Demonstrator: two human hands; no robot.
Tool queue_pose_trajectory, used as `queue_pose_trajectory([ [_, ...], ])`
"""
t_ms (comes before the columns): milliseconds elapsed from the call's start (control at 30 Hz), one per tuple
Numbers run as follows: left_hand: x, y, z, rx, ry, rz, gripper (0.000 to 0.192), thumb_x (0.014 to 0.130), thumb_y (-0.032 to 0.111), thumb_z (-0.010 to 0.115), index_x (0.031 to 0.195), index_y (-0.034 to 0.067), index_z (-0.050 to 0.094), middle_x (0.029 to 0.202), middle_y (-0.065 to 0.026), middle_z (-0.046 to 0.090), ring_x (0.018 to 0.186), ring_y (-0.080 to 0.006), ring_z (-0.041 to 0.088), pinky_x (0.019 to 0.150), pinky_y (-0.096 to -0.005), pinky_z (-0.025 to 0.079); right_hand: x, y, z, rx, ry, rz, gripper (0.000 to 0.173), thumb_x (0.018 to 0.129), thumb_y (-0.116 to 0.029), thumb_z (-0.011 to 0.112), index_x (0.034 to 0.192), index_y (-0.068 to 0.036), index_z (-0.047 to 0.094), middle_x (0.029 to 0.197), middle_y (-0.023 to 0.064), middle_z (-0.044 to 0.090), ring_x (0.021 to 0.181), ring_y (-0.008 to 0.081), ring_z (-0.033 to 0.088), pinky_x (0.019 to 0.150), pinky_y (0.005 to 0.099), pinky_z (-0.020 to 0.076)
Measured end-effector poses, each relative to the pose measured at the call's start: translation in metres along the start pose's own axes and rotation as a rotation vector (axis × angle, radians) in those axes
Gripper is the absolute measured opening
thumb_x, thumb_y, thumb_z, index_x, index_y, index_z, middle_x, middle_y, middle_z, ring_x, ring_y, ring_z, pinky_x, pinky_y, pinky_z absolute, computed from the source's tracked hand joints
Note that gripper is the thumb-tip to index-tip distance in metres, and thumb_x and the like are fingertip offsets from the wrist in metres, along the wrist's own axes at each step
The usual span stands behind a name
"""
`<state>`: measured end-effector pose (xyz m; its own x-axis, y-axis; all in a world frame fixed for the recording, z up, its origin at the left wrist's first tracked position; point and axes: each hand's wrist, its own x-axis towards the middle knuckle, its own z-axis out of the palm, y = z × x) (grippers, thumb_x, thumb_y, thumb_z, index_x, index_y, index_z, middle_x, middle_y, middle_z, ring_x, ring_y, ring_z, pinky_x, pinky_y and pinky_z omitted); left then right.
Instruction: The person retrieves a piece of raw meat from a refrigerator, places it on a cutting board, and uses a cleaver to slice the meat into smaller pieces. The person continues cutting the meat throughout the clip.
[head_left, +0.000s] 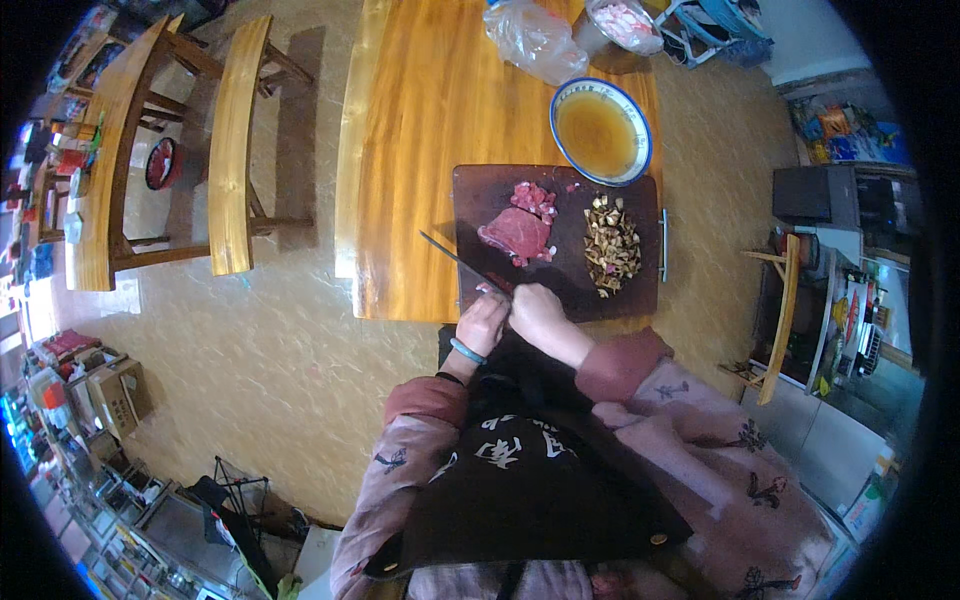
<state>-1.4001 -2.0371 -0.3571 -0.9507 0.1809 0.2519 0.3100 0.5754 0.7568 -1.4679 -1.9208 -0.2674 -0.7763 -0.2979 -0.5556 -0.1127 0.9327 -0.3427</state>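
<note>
My right hand (537, 306) is closed around the handle of a kitchen knife at the near edge of a dark cutting board (566, 304). The knife's blade (459, 259) slants up and to the left, its tip past the board's left side. With fingers curled, my left hand (482, 324) touches the blade close to the handle; whether it grips anything is hidden. Beyond the knife lies a slab of raw red meat (516, 232), with diced meat (534, 199) behind it. Chopped brown pieces, perhaps mushrooms, form a pile (612, 247) on the board's right.
A blue-rimmed bowl of brown liquid (598, 133) overlaps the board's far right edge. Behind it are a clear plastic bag (534, 41) and a bag-lined container (619, 30) on the wooden table (412, 150). A wooden bench (238, 150) stands left; another stool or bench (780, 322) is right.
</note>
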Motion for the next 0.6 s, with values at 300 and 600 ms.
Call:
queue_pose_trajectory([
  [300,0.019,0.009,-0.013,0.163,-0.087,-0.154,0.021,0.068,0.005,0.054,0.089,0.004,0.058,0.097,-0.013,0.055,0.095,-0.0295,0.052,0.08,-0.0361,0.043,0.001,0.038,-0.054,0.151,-0.043,0.007,0.032,0.074,-0.025,0.062,0.07,0.007,0.058,0.069,0.024,0.059,0.069,0.0372,0.06,0.065,0.0431,0.0473],
  [600,0.018,0.001,-0.028,0.33,-0.148,0.104,0.018,0.066,0.015,0.056,0.083,0.01,0.058,0.092,-0.0049,0.055,0.092,-0.0232,0.049,0.08,-0.0369,0.038,-0.041,0.06,-0.046,0.013,0.071,-0.131,0.02,0.071,-0.016,0.059,0.067,0.004,0.06,0.069,0.0238,0.058,0.069,0.0389,0.059,0.065,0.0467,0.0468],
])
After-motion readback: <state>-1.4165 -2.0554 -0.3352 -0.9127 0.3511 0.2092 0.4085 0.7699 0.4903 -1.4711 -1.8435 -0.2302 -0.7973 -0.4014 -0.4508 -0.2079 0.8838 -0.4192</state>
